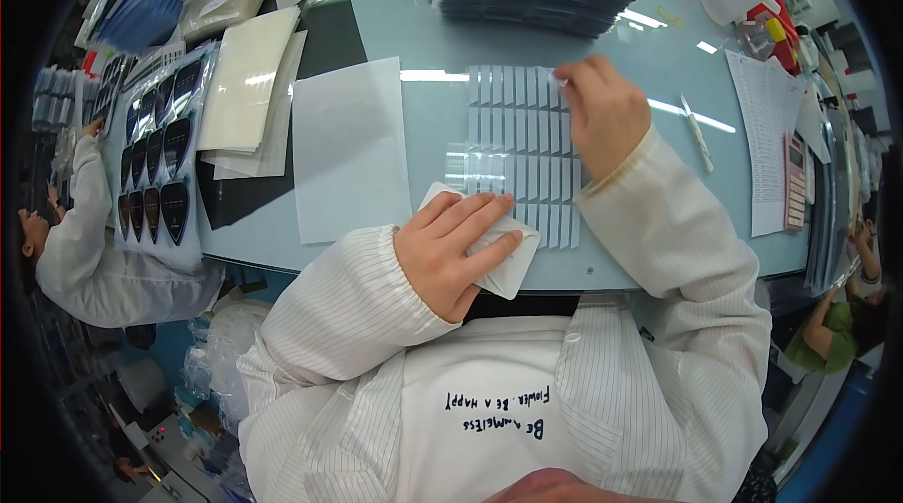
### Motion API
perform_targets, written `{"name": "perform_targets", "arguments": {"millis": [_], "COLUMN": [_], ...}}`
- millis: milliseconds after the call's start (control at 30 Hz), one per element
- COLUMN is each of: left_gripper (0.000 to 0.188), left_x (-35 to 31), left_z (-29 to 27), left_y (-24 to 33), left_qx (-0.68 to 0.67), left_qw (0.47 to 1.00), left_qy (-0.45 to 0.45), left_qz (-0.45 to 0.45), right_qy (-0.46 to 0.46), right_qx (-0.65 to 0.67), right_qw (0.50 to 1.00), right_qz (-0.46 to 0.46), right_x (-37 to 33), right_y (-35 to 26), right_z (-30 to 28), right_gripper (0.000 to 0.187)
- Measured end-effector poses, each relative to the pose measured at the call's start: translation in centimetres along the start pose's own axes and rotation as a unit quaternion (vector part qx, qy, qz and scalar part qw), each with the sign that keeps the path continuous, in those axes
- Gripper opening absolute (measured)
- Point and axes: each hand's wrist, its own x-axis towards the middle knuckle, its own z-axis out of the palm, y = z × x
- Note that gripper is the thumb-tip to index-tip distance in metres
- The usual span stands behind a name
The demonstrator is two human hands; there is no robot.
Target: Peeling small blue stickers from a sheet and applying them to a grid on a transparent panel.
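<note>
Head camera looks down at the table (435,138), apparently close.

The cloth (513,266) is white, sleeves (673,211) pinstriped white, calculator (796,181) pink.

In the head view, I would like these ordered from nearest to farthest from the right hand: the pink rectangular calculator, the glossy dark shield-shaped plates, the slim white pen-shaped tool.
1. Slim white pen-shaped tool: just right of the right hand.
2. Pink rectangular calculator: farther right, beyond the tool.
3. Glossy dark shield-shaped plates: far to the left.
</note>
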Motion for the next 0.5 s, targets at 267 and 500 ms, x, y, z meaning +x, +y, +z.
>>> {"name": "perform_targets", "arguments": {"millis": [267, 500], "left_gripper": [0.058, 0.06], "left_x": [-0.3, -0.6], "left_z": [-0.2, 0.1], "left_y": [0.6, 1.4], "left_qx": [0.014, 0.007], "left_qw": [1.0, 0.999], "left_qy": [-0.009, 0.022], "left_qz": [-0.016, -0.044], "right_qy": [0.07, 0.024], "right_qx": [-0.01, 0.006], "right_qw": [0.997, 0.993], "right_qz": [-0.023, -0.119], "right_x": [0.3, -1.6], "right_y": [0.5, -2.0], "right_z": [0.7, 0.1], "right_gripper": [0.014, 0.01]}}
